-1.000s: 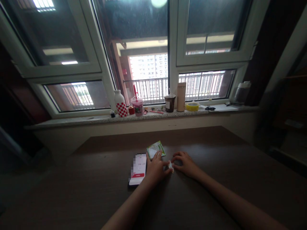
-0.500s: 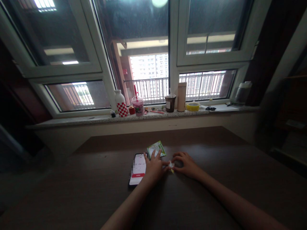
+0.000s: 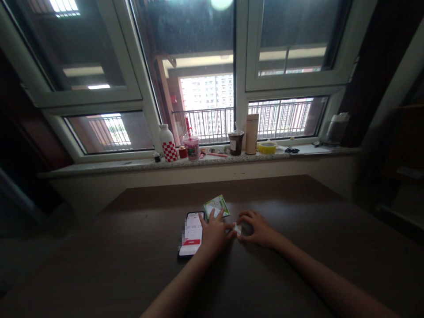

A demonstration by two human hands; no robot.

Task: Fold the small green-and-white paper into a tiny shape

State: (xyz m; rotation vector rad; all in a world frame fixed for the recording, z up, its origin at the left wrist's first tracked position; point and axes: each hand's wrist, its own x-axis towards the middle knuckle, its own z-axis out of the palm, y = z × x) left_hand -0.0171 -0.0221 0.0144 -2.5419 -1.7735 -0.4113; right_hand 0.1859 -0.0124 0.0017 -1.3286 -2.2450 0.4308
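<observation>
On the speckled windowsill (image 3: 92, 168), a white bottle (image 3: 168, 143) patterned with red checks is flanked by a small dark jar (image 3: 157, 157) and a red container (image 3: 182, 152). A pink cup (image 3: 191, 148) is fitted with a straw. Farther right, a dark cup (image 3: 236, 144) is placed beside a tan flask (image 3: 252, 134), followed by yellow tape (image 3: 266, 148), black scissors (image 3: 292, 150) and a white sheet (image 3: 311, 149). Beyond the window (image 3: 195, 37), a railing (image 3: 212, 126) is seen before tall buildings (image 3: 207, 92).

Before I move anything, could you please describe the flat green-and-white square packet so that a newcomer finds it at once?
On the dark brown table, find the left hand. The packet lies askew at its outstretched fingertips. Its neighbour, the black-edged phone, has a lit white screen with a red bar; the packet is squarer, with green print.
</observation>
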